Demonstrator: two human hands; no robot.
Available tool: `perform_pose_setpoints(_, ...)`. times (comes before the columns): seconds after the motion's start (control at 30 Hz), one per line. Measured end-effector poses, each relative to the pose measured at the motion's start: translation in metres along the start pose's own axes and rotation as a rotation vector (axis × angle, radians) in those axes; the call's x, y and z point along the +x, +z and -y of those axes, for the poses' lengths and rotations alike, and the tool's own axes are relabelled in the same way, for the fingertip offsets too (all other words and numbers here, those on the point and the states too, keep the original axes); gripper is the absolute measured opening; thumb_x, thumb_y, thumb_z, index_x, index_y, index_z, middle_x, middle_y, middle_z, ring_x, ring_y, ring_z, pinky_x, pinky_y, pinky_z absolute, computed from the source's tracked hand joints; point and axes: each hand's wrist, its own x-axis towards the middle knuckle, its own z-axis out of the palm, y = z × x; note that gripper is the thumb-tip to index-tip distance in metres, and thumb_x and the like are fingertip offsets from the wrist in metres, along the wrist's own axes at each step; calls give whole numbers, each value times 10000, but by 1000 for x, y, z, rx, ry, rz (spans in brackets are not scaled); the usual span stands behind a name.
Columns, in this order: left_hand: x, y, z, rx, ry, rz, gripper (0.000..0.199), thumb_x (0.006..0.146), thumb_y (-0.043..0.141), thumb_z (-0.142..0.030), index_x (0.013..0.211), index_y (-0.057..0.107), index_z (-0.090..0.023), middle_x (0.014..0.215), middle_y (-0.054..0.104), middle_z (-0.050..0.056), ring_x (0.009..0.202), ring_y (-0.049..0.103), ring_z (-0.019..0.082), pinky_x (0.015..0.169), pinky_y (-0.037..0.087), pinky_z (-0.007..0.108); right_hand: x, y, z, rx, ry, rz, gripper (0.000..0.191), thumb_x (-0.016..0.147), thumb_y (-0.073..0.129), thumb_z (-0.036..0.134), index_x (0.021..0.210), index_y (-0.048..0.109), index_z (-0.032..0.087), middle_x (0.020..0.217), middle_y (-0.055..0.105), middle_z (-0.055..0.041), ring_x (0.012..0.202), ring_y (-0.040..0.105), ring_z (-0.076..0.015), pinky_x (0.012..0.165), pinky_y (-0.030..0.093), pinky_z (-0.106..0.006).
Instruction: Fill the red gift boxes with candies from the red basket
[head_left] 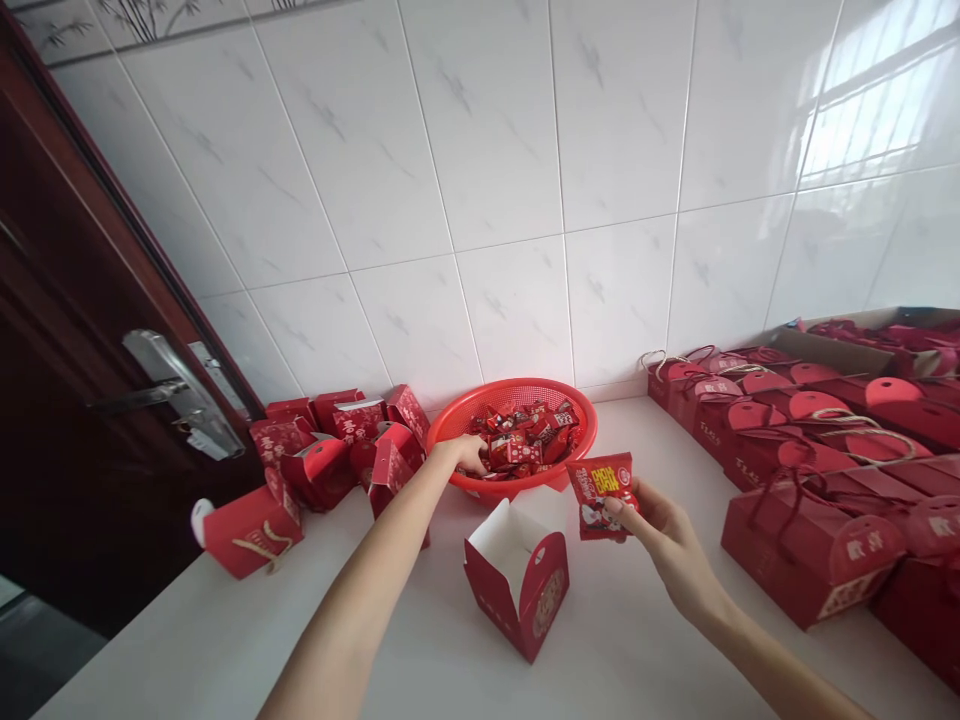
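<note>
My right hand pinches a small red snack packet with yellow lettering, thumb on its front, held up over the counter. My left hand reaches into a red plastic basket, its bent fingers down among the red-wrapped sweets. The fingertips are partly hidden, and what they grip cannot be made out. Between my forearms an opened red gift box stands on the counter, its white inside showing and one flap raised toward the basket. The packet is to the right of this box, apart from it.
Several red boxes stand at the left, one tipped near the counter's edge. Rows of closed red boxes with cord handles fill the right side. A cardboard carton lies behind them. A tiled wall backs the white counter; a dark door is at left.
</note>
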Motion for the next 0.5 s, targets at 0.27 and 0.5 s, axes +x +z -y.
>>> perform_pose_setpoints(0.27,3,7,-5,-195,-96,-187,239,947,621,-361,966,668,-128,931,685,31,775,650,147,689,559,300,-3,3,-1,-2,23,22,405,791,698,572,866,660,175,821,685,-54,707,611,-181,621,515,-278)
perform_pose_setpoints(0.5,12,7,3,-394,-127,-353,294,951,614,-378,1110,645,-132,1069,670,56,888,664,191,753,580,350,-2,0,-8,16,59,38,415,787,711,569,903,660,174,869,706,-72,763,644,-204,675,551,-306)
